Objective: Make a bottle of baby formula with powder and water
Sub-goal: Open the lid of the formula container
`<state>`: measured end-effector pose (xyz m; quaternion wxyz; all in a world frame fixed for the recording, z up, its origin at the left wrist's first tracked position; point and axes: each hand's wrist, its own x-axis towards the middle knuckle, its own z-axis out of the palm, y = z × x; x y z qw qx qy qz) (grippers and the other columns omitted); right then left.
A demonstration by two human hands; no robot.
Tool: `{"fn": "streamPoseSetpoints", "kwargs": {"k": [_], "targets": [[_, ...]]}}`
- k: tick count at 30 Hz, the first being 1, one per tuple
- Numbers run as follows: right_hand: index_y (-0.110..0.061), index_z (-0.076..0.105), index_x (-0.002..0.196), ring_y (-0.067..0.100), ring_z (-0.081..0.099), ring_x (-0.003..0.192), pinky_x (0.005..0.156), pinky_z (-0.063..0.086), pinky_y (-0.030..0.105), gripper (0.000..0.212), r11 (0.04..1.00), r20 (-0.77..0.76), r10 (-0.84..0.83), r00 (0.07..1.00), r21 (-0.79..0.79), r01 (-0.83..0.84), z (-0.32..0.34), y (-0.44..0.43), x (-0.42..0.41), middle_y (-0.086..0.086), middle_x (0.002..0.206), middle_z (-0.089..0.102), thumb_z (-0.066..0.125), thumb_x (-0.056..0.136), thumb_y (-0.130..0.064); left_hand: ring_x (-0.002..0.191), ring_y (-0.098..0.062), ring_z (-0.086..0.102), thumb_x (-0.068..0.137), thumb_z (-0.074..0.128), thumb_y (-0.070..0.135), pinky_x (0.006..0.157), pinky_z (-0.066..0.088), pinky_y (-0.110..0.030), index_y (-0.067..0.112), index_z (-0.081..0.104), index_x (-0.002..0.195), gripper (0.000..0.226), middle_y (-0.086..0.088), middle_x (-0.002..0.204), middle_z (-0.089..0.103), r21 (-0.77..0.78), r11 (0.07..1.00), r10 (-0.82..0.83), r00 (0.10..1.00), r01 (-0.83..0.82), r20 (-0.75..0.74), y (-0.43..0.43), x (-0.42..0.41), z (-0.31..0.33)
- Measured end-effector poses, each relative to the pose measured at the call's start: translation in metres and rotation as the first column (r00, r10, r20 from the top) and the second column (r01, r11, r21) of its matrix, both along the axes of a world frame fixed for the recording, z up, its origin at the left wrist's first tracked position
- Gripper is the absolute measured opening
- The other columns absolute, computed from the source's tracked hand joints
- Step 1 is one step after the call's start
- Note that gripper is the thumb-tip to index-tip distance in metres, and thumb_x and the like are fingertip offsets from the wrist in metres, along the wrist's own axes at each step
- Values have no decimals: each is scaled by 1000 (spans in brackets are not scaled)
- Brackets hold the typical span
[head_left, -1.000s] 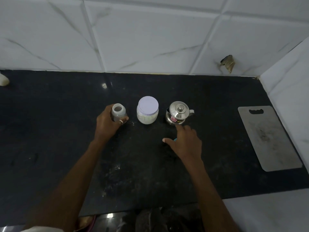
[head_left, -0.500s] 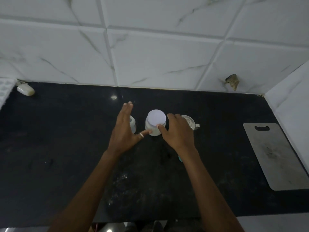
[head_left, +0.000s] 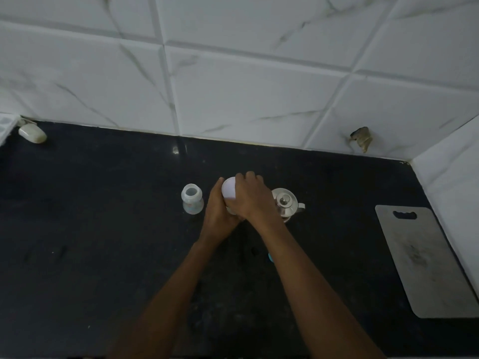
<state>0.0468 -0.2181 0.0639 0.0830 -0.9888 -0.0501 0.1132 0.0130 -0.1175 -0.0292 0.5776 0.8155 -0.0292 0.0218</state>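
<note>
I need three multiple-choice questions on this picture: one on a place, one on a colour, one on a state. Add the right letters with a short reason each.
1. The baby bottle stands: A) left of the jar; B) right of the kettle; C) on a shelf.
2. The counter is: A) white; B) black; C) red.
3. The jar is: A) lying untouched; B) gripped by both hands; C) without its lid.
1 A: the jar is between bottle and kettle. 2 B: the surface is dark throughout. 3 B: the left hand holds its body, the right hand grips its lid.
</note>
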Motion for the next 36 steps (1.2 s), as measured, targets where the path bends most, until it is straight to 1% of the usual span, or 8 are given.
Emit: {"fn": "streamPoseSetpoints", "kwargs": {"k": [3,8,18,26,28,31,33,36], "targets": [[-12,48,140,30,51,121,86,49,36,76,1000,40,-4,999,-15,5,-4,1,0,13,137,48,72,83,-56,132,-10,57,78,82,37,109,49,-38,14,51,142,75,-1,140,61,-28,999,22,997,-20,72,2,4,-4],[-9,50,140,31,50,120,85,49,36,76,999,45,34,998,0,-34,-6,-2,3,15,136,49,74,83,-53,126,2,58,74,84,31,104,48,-21,22,54,138,72,11,134,63,3,998,57,995,-58,85,6,5,-11],[-6,45,143,32,44,126,91,44,34,73,994,5,96,995,54,-96,-3,-7,5,13,142,44,76,85,-39,125,-9,62,75,83,27,103,53,-35,16,54,140,72,1,135,65,-11,997,79,991,-78,104,7,6,-19],[-23,27,159,33,33,141,109,45,47,97,947,-316,318,894,61,-316,23,-12,26,10,157,31,81,79,-11,122,1,62,76,87,12,96,52,-17,31,53,136,72,19,128,66,-46,997,64,994,-60,92,8,6,-22],[-23,24,159,36,34,141,105,47,48,92,964,-288,264,921,51,-261,25,-8,23,15,156,31,76,84,-19,121,-1,63,75,89,16,96,52,-18,28,55,136,71,17,128,67,-54,997,58,994,-53,94,7,6,-18],[-12,44,145,34,54,124,90,49,40,67,990,-76,122,990,-67,-127,24,2,16,17,140,49,66,93,-48,114,1,66,73,88,21,89,50,-11,44,55,129,68,28,120,67,-60,998,37,992,-30,118,7,6,-11],[-10,57,133,30,62,114,88,51,38,65,989,-32,58,998,-132,-62,22,10,13,14,129,60,61,92,-61,110,-1,68,75,86,14,86,53,-15,35,60,124,59,22,114,70,-50,999,24,994,-19,103,7,9,-13],[-9,64,126,28,64,111,88,52,37,56,982,-6,93,996,-165,-93,18,14,11,13,124,65,62,94,-54,112,2,66,77,86,12,89,53,-15,26,58,127,59,17,118,69,-42,998,38,997,-36,65,8,10,-20]]}}
